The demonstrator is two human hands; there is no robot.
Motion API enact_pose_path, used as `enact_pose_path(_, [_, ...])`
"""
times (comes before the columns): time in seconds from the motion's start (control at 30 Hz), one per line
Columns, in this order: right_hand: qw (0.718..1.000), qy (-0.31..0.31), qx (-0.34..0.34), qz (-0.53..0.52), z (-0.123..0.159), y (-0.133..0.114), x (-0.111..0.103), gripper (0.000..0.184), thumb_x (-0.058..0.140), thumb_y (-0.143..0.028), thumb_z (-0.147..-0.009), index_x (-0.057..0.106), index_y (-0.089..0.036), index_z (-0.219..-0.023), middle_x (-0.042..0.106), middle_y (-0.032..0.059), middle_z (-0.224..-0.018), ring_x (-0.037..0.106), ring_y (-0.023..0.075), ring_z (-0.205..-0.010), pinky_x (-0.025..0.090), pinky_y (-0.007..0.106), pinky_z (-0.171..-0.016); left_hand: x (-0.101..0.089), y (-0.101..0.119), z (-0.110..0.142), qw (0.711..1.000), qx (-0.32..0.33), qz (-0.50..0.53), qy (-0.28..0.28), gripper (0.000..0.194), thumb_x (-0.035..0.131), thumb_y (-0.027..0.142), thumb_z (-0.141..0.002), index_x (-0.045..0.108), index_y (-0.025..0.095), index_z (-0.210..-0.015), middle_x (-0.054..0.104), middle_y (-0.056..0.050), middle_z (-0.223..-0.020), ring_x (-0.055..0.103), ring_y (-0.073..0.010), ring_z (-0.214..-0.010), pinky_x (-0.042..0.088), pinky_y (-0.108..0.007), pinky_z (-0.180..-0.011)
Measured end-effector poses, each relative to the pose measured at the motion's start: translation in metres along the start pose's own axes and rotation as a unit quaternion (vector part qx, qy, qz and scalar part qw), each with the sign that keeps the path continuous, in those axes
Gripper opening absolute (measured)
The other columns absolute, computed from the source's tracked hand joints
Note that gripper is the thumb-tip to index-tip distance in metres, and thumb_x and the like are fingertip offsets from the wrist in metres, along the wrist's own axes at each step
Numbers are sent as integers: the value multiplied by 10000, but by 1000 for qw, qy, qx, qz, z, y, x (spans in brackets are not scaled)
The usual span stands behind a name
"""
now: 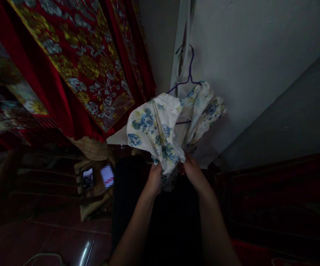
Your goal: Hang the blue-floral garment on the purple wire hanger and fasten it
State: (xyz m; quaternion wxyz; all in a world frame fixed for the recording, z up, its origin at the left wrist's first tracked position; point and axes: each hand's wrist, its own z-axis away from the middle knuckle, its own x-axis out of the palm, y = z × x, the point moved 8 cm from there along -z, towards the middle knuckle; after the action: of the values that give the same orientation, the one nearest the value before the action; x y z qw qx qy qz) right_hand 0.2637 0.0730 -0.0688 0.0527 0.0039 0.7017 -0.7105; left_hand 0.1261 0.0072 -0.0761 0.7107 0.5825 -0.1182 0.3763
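Note:
A white shirt (146,122) with blue flowers and green leaves hangs on a purple hanger (190,70). The hanger's hook is caught on a pale strip (182,55) by the wall. My left hand (155,179) grips the lower front of the shirt, its fingers partly behind the cloth. My right hand (191,168) is closed on the shirt's other front edge, just to the right. Between my hands the cloth gathers and droops. The front stands open near the collar, so the hanger's lower bar shows inside.
Red cloth (93,70) embroidered in gold and silver hangs at the left. Below it, a small wooden stool (96,195) bears a phone (88,179) and a blurred packet (107,176). A grey wall (259,55) rises behind the shirt. Dark furniture (276,188) stands at the right.

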Motion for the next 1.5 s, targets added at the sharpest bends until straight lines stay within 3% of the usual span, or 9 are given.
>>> enact_pose_path(0.17, [996, -6, 33, -87, 18, 12, 15, 436, 622, -648, -719, 580, -216, -675, 518, -19, -508, 444, 142, -460, 354, 269, -438, 9, 7, -7, 995, 48, -75, -43, 382, 703, 451, -718, 686, 140, -940, 724, -76, -846, 701, -283, -881, 548, -380, -814])
enact_pose_path(0.27, [994, 19, 28, -105, 19, 6, 10, 395, 679, -587, -687, 589, -205, -648, 498, -29, -494, 426, 121, -452, 330, 248, -434, -20, 31, -23, 978, 144, -146, 38, 272, 635, 317, -751, 644, 149, -965, 684, -74, -939, 661, -249, -928, 516, -358, -865])
enact_pose_path(0.43, [993, 20, 31, -112, 19, 8, 6, 442, 678, -575, -721, 535, -199, -538, 477, -24, -473, 401, 101, -434, 296, 238, -424, -70, 68, -9, 836, 411, -298, 208, 364, 636, 224, -794, 519, 211, -1139, 553, -74, -1177, 531, -226, -1126, 408, -359, -1014])
enact_pose_path(0.63, [997, -37, 4, -70, 24, 10, 29, 498, 654, -613, -789, 542, -193, -544, 473, -24, -455, 424, 104, -432, 332, 250, -455, 10, -5, -15, 800, 326, -467, -191, 197, 518, 85, -779, 564, 184, -943, 627, -50, -924, 590, -197, -877, 465, -302, -815])
enact_pose_path(0.8, [994, -54, 34, -93, 19, -3, 25, 493, 664, -653, -737, 631, -177, -616, 499, -17, -429, 430, 105, -392, 309, 240, -417, 28, 1, -31, 790, 306, -476, -235, 108, 524, 115, -827, 590, 180, -773, 640, -20, -790, 602, -166, -771, 453, -260, -745])
enact_pose_path(1.17, [973, 6, -147, -175, -80, -202, -7, 309, 608, -327, -897, 559, -171, -634, 444, -56, -440, 367, 44, -366, 214, 177, -369, 14, -40, -36, 757, 298, -543, -208, 146, 572, 117, -832, 586, 171, -696, 577, -6, -666, 559, -155, -646, 415, -255, -637])
enact_pose_path(1.33, [969, 8, -187, -159, -59, -212, -4, 350, 586, -398, -936, 541, -187, -661, 467, -57, -465, 397, 48, -377, 251, 177, -377, 68, 31, -40, 739, 332, -526, -258, 80, 626, 121, -835, 674, 170, -877, 674, -27, -825, 632, -156, -748, 498, -264, -717])
enact_pose_path(1.43, [974, 3, -185, -134, -47, -203, -5, 371, 584, -409, -931, 532, -191, -635, 471, -56, -467, 401, 50, -382, 276, 182, -391, 114, 125, -18, 719, 513, -419, -208, 389, 616, 265, -939, 589, 197, -1321, 660, -89, -1130, 638, -187, -971, 534, -308, -815])
enact_pose_path(1.5, [975, -8, -193, -109, -43, -204, -5, 367, 561, -402, -940, 547, -192, -640, 473, -54, -477, 408, 52, -392, 292, 185, -413, 144, 167, -6, 682, 577, -405, -196, 334, 557, 299, -993, 606, 203, -1309, 667, -66, -1065, 625, -172, -921, 513, -318, -856])
